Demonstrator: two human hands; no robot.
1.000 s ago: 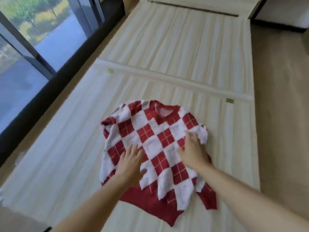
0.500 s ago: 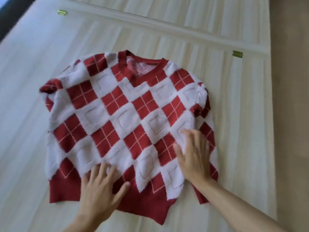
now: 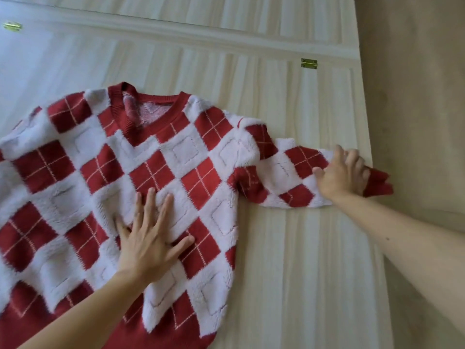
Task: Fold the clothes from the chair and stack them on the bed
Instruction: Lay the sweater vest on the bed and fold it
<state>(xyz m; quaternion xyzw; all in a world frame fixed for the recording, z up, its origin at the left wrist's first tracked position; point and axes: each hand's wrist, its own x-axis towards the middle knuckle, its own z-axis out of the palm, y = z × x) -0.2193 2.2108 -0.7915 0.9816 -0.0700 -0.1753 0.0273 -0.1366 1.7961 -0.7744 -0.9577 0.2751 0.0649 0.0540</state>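
Note:
A red and white argyle sweater [image 3: 191, 157] lies front up on the pale wooden bed platform [image 3: 302, 248], its red V-neck collar pointing away from me. Its right sleeve [image 3: 289, 172] is stretched straight out toward the platform's right edge. My right hand [image 3: 342, 175] is closed on the sleeve near its red cuff, which pokes out past the fingers. Flat on the sweater's chest rests my left hand [image 3: 148, 238], fingers spread and holding nothing. The sweater's left side runs out of the picture.
A raised wooden rail [image 3: 201, 36] crosses the platform beyond the sweater, with brass hinges [image 3: 309, 63] on it. The platform's right edge [image 3: 370, 152] drops to a tan floor [image 3: 415, 96] just past the cuff.
My right hand has pulled the sleeve out from the sweater's side to the right. My left hand has slid up from the hem to the chest. The view has moved closer.

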